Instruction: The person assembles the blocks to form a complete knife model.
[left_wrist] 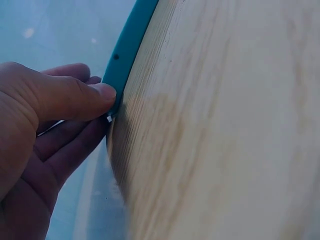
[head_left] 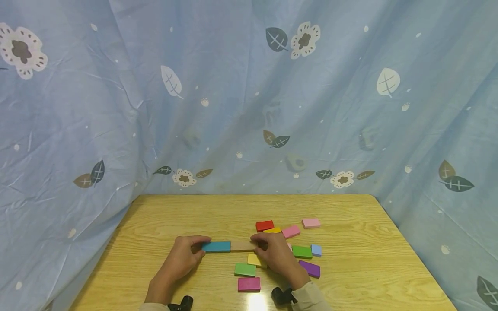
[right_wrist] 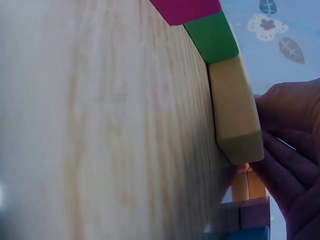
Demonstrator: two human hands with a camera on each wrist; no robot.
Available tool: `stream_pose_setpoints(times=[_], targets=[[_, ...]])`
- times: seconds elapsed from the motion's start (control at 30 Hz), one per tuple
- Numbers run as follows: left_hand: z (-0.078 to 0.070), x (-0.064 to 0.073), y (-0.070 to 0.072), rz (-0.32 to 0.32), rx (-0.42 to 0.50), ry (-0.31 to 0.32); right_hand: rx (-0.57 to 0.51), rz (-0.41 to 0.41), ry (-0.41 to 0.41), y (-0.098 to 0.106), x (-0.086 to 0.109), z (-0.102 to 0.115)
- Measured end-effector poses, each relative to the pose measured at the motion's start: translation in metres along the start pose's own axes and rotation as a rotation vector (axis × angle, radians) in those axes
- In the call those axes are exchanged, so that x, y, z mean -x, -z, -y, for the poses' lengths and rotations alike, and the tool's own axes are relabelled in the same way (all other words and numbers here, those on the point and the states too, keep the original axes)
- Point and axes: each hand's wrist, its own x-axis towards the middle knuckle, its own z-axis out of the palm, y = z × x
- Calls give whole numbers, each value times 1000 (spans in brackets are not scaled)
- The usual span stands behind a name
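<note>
A blue block [head_left: 216, 247] and a plain wooden block [head_left: 242, 246] lie end to end in one row on the table. My left hand [head_left: 186, 255] pinches the blue block's left end between thumb and fingers; the left wrist view shows the thumb on that block's near side. At the row's other end, my right hand [head_left: 278, 255] holds the wooden block between thumb and forefinger. In the right wrist view a yellow block [right_wrist: 235, 105] stands in front of the fingers and hides their grip.
Nearer me lie a light green block [head_left: 245, 270] and a magenta block [head_left: 249, 284]. Right of the row are red [head_left: 265, 226], pink [head_left: 291, 232], green [head_left: 302, 252], light blue [head_left: 316, 250] and purple blocks [head_left: 310, 268]. A patterned curtain [head_left: 241, 108] hangs behind the table.
</note>
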Motion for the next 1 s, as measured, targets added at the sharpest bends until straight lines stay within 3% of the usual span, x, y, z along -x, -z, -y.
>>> stream_pose_setpoints(times=[0.6,0.87,1.0], targets=[[-1,0,2,15,27,31,-3,-12,10,3,6,-9],[-1,-2,3,13,20,40,-189,-48,-20,24,19,-22],[-2,-2,4,18,22,47,-128,-76,-15,39,27,-32]])
